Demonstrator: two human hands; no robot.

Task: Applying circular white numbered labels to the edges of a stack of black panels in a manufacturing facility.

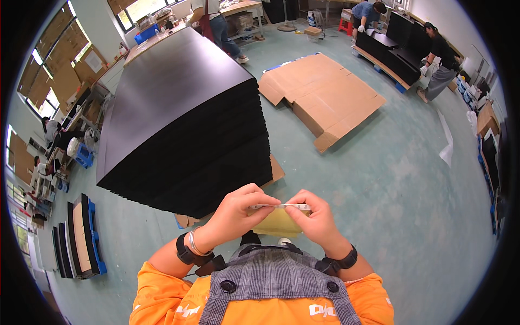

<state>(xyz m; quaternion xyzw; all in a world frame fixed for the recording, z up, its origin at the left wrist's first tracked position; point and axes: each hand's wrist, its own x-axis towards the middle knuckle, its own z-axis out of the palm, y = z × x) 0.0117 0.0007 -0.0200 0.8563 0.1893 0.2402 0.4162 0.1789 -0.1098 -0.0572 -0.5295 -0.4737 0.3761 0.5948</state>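
You're pinching a strip [281,206] between left hand [238,208] and right hand [317,216], yellow sheet [276,223] just below—looks mid-peel; keep tension even.

Matt black panels [184,124], flattened brown cardboard [325,95], a thin yellow paper-like sheet [277,223].

At centre top of the frame we see flattened brown cardboard boxes [325,95] lying spread on the green floor. Another brown cardboard sheet [277,169] pokes from under the black stack at centre. Low at centre, we see a yellow sheet with a white strip [281,206] on top.
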